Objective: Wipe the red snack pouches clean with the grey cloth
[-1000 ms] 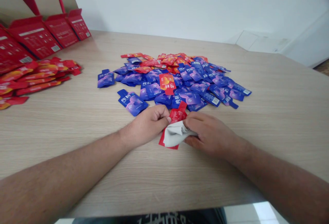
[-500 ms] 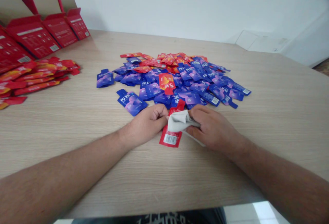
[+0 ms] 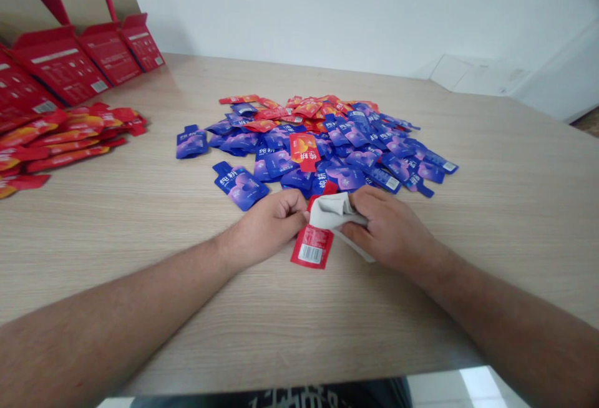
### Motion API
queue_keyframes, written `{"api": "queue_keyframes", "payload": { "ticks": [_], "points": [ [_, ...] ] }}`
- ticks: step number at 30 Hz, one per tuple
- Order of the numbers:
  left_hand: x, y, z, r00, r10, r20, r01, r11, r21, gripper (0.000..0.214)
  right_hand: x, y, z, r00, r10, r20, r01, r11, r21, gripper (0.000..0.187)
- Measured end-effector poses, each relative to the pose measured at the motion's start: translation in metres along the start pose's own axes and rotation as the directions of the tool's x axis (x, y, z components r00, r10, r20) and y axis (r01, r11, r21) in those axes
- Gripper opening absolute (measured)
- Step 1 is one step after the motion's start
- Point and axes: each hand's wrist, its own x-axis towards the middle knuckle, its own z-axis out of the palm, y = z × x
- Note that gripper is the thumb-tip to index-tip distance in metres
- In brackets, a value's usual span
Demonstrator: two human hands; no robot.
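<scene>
On the light wood table, left hand curls against a red sachet; right hand holds gray cloth on it, below a sachet pile. Red cartons far left, white wall behind.

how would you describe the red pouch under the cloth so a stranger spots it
On the pale wooden table, find the near edge of the blue and red foil sachet heap. Between the left hand and right hand lies a red foil sachet with a white barcode, the only one partly under a grey cloth.
</scene>
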Motion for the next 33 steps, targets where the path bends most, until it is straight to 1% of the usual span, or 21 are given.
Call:
{"api": "queue_keyframes", "payload": {
  "ticks": [4,5,7,9,11,12,15,17,22,23,26,28,33],
  "points": [
    [-0.0003,0.0002,0.0004,1.000,0.006,0.018,-0.006,1.000,-0.020,0.016,-0.0019,-0.0049,0.0000,0.985,-0.121,0.125,0.116,0.992,0.048,0.014],
    [-0.0003,0.0005,0.0005,1.000,0.009,0.021,-0.009,0.999,-0.030,0.016,-0.0022,-0.0055,0.0000,0.980,-0.138,0.141,0.131,0.990,0.053,0.014],
    [-0.0002,0.0014,0.0006,1.000,0.007,0.017,-0.006,0.999,-0.040,0.016,-0.0018,-0.0042,0.0002,0.987,-0.114,0.116,0.110,0.993,0.042,0.013],
    [0.0001,0.0025,0.0005,1.000,0.000,0.007,0.001,1.000,-0.030,0.014,-0.0006,-0.0009,0.0005,0.998,-0.046,0.049,0.045,0.999,0.010,0.014],
    [0.0001,0.0033,0.0004,1.000,0.002,-0.002,-0.002,1.000,-0.010,0.012,0.0000,0.0008,0.0006,1.000,-0.009,0.011,0.009,1.000,-0.007,0.013],
    [0.0001,0.0036,0.0003,1.000,0.003,0.000,-0.003,1.000,-0.004,0.012,-0.0001,0.0004,0.0005,1.000,-0.014,0.017,0.014,1.000,-0.004,0.013],
    [-0.0002,0.0037,0.0003,1.000,0.006,0.005,-0.006,1.000,-0.001,0.014,-0.0018,-0.0045,-0.0001,0.989,-0.102,0.108,0.098,0.994,0.042,0.012],
    [-0.0002,0.0032,0.0003,1.000,0.008,0.006,-0.008,1.000,-0.018,0.015,-0.0025,-0.0065,-0.0004,0.982,-0.128,0.137,0.121,0.991,0.055,0.012],
    [0.0001,0.0014,0.0002,1.000,0.004,-0.004,-0.004,1.000,-0.011,0.013,-0.0010,-0.0014,0.0005,0.999,-0.021,0.024,0.021,1.000,0.000,0.013],
    [-0.0001,0.0013,0.0002,1.000,0.003,-0.004,-0.003,1.000,-0.003,0.013,-0.0009,-0.0011,0.0007,0.999,-0.022,0.024,0.022,1.000,-0.002,0.013],
    [-0.0005,0.0009,0.0003,1.000,-0.006,0.016,0.006,1.000,-0.018,0.013,-0.0017,-0.0034,0.0009,0.991,-0.093,0.095,0.091,0.996,0.024,0.013],
    [-0.0005,0.0005,0.0002,1.000,-0.010,0.026,0.011,0.999,-0.036,0.014,-0.0019,-0.0047,0.0007,0.987,-0.115,0.116,0.112,0.993,0.033,0.013],
    [0.0002,-0.0001,-0.0003,1.000,0.016,0.005,-0.016,1.000,0.008,0.013,0.0000,-0.0004,0.0004,1.000,-0.008,0.007,0.008,1.000,0.006,0.013]
  ]
}}
